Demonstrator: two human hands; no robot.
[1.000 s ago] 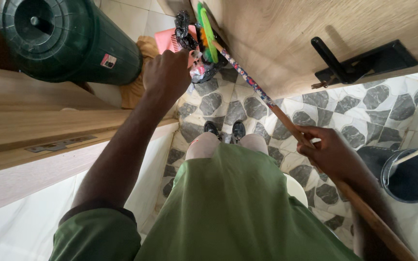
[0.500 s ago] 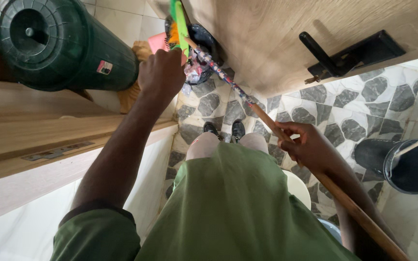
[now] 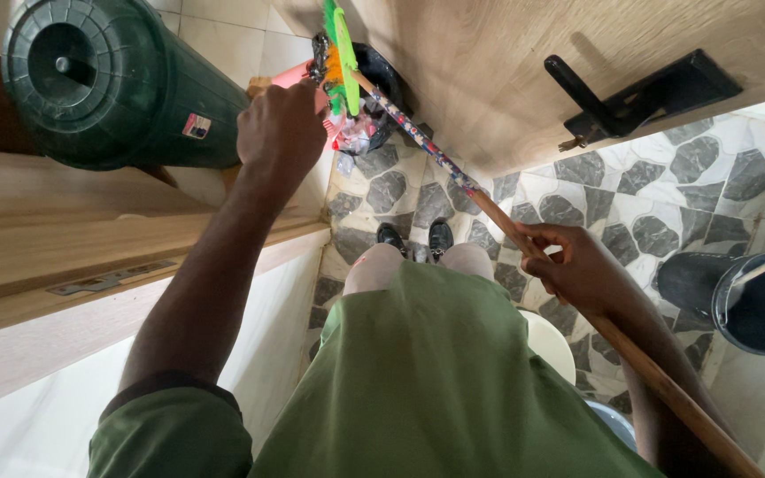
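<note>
By the doorway, the broom [image 3: 418, 142] runs slantwise from the right hand [image 3: 577, 270], fingers wrapped round its stick, up to the left hand [image 3: 281, 133] gripping the pink dustpan [image 3: 292, 76].

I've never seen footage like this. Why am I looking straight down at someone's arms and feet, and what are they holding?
The camera sits on the person's head and points down, so you see what they see: their own arms, green clothing and black shoes on a floor of grey and white patterned tiles.

The right hand grips a long wooden broom handle, which runs diagonally up to a green broom head at the top of the picture. The left hand reaches forward and holds a pink dustpan, most of it hidden behind the hand. Just beyond it lies some dark litter on the floor.

Around them: a dark green lidded bin at top left, a wooden door with a black handle at top right, and a black bucket at the right edge.
</note>
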